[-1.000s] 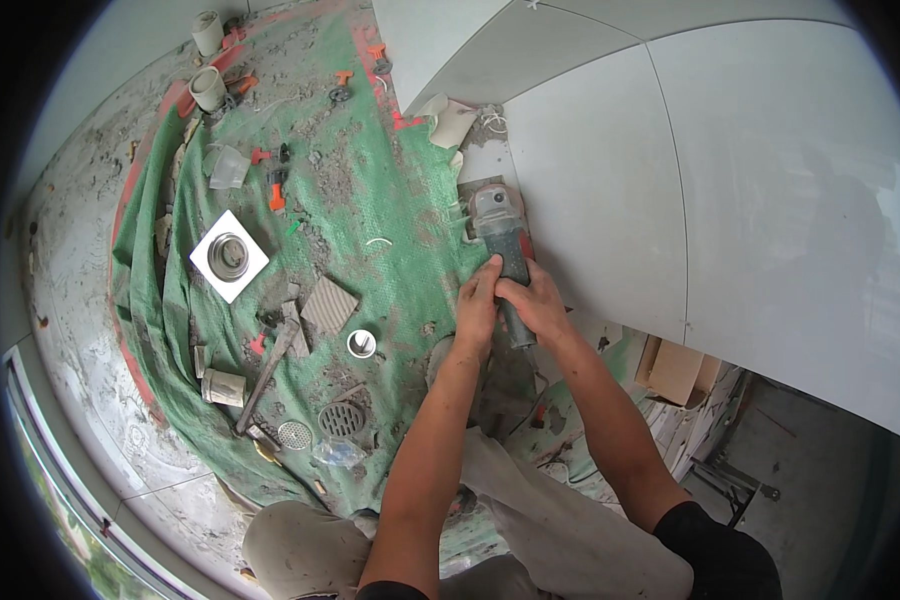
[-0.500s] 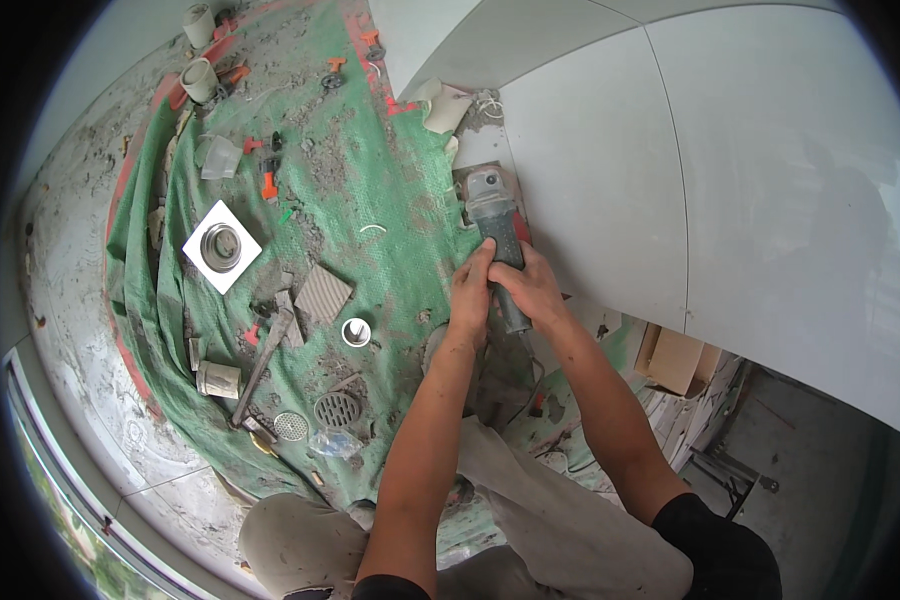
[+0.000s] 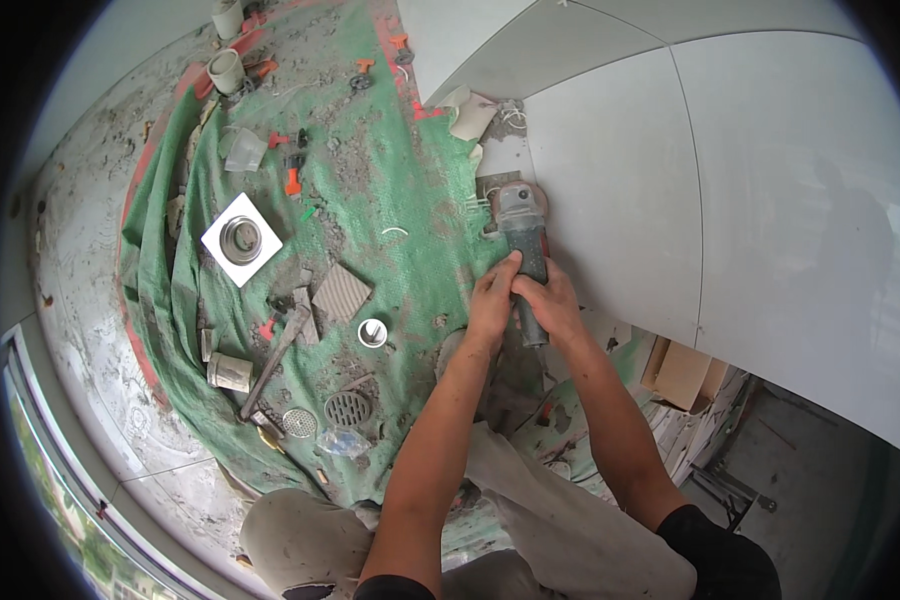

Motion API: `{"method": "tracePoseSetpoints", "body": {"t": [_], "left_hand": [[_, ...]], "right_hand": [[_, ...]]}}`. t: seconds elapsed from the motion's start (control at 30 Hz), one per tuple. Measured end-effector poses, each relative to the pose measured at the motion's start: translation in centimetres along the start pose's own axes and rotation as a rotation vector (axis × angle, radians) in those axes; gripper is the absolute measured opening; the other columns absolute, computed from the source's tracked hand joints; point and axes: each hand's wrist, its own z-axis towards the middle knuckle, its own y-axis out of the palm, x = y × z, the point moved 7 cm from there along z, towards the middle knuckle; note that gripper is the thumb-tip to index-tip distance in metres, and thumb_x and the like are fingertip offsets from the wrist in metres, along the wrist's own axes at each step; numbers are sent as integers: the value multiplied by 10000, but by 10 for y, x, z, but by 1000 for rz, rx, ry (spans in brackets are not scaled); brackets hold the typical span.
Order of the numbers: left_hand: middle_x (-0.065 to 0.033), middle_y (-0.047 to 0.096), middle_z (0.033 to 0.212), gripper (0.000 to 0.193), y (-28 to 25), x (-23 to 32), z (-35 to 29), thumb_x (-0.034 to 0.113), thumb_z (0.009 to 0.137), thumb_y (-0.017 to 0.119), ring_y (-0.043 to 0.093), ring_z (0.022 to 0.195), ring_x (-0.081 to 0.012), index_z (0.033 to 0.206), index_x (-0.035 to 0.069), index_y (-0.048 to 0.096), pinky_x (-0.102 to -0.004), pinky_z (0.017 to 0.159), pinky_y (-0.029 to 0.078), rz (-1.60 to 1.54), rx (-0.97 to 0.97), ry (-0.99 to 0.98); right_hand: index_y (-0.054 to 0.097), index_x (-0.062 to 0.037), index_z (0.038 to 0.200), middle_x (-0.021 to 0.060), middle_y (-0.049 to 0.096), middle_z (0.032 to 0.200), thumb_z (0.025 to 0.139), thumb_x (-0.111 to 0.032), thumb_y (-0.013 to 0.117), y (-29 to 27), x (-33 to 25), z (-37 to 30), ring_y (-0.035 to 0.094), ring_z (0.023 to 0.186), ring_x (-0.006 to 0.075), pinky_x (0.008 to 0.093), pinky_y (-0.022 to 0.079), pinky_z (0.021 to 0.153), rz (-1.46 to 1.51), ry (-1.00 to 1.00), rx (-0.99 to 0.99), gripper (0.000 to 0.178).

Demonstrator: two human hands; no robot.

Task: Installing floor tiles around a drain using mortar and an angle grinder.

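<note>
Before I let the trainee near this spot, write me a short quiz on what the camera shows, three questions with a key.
1. True or false: the left hand and the right hand are both on the angle grinder.

2. What colour is the large sheet under the hammer?
A) Blue
B) Green
C) Yellow

3. Fill in the missing word: seen from the person's side, the square plate with a round metal opening lies to the ____ of the grinder.

Key: 1. True. 2. B. 3. Left.
</note>
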Motion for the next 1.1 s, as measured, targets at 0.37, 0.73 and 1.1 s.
{"method": "tracePoseSetpoints", "body": {"t": [0.37, 0.73, 1.1], "left_hand": [[26, 621, 786, 489, 2, -2, 8, 561, 1103, 687, 565, 646, -93, 944, 101, 739, -298, 537, 432, -46, 9, 95], [15, 623, 770, 520, 3, -1, 5, 576, 1102, 671, 562, 625, -107, 910, 97, 730, -301, 532, 435, -36, 23, 50], [14, 629, 776, 519, -1, -7, 9, 582, 1095, 682, 567, 629, -107, 899, 103, 723, -303, 525, 437, -53, 34, 33]], "right_hand": [[683, 47, 1183, 108, 742, 948, 907, -223, 802, 0, -2, 3, 720, 741, 196, 367, 583, 642, -43, 4, 17, 404], [663, 26, 1208, 101, 727, 901, 936, -238, 774, -1, 6, 8, 699, 653, 191, 361, 577, 550, -67, -25, 8, 395], [663, 24, 1191, 95, 723, 896, 933, -247, 785, -5, 11, 14, 696, 649, 188, 356, 575, 550, -132, -42, 49, 394]]}}
